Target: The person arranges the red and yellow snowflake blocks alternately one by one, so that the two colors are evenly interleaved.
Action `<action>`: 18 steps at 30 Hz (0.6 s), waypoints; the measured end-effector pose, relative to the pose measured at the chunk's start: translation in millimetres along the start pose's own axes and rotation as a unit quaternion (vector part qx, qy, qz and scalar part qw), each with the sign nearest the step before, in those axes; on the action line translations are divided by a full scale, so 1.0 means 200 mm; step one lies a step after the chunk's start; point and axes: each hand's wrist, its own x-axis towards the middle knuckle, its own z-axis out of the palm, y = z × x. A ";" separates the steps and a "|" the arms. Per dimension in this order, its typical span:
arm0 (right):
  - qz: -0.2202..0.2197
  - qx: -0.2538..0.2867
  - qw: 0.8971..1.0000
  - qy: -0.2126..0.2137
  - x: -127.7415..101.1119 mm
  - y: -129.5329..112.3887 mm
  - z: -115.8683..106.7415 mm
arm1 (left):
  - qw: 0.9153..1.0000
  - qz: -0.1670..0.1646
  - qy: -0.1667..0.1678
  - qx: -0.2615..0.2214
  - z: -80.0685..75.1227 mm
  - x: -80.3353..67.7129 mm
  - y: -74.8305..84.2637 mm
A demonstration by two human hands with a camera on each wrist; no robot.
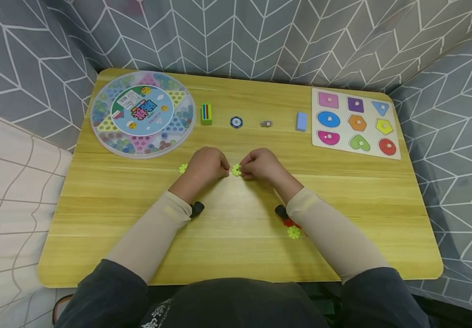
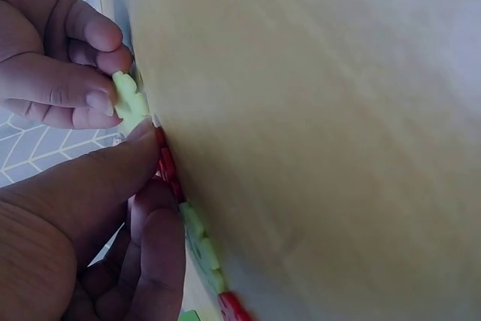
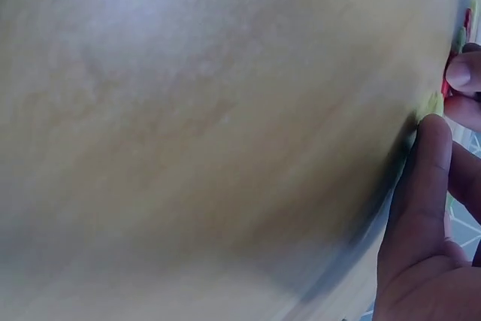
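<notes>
Surround: grey fabric with a white chevron pattern (image 1: 260, 36) on the far, left and right sides; a pale sheet with black line marks (image 1: 10, 191) at near left.

Tabletop (image 1: 236, 255): yellow wood grain, rounded corners; fills most of the head view and both wrist views.

Round marble game (image 1: 142, 113): far left of the tabletop, clear lid, coloured marbles in triangular fields, printed label at its centre.

Shape puzzle board (image 1: 355, 122): far right, white, nine coloured pieces with pegs in three rows.

Blue block (image 1: 301, 121): just left of the puzzle board, apart from it.

Green block with coloured stripes (image 1: 206, 114): just right of the marble game.

Blue disc (image 1: 236, 122) and small grey item (image 1: 266, 123): between the two blocks, well apart from each other; the grey item is too small to identify.

Left hand (image 1: 205, 166): mid tabletop, fingers curled, pinching the green gear (image 1: 236, 170) from the left.

Right hand (image 1: 261, 165): facing it, fingers curled, pinching the same gear from the right. The gear lies between the two sets of fingertips, at or just above the tabletop. In the left wrist view the gear (image 2: 129, 101) sits between thumb and fingers.

Second green gear (image 1: 183, 168): just left of the left hand, on the tabletop.

Red gear (image 1: 290, 222) and third green gear (image 1: 293, 233): near side, beside the right sleeve, close together.
</notes>
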 end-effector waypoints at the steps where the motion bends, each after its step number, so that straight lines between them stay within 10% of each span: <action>1: 0.000 -0.004 1.000 0.001 0.00 0.00 0.00 | 1.000 0.000 0.000 0.000 0.00 0.00 0.00; 18: -0.016 -0.018 1.000 0.012 -0.02 0.02 -0.02 | 1.000 0.012 0.003 0.004 0.00 -0.01 0.00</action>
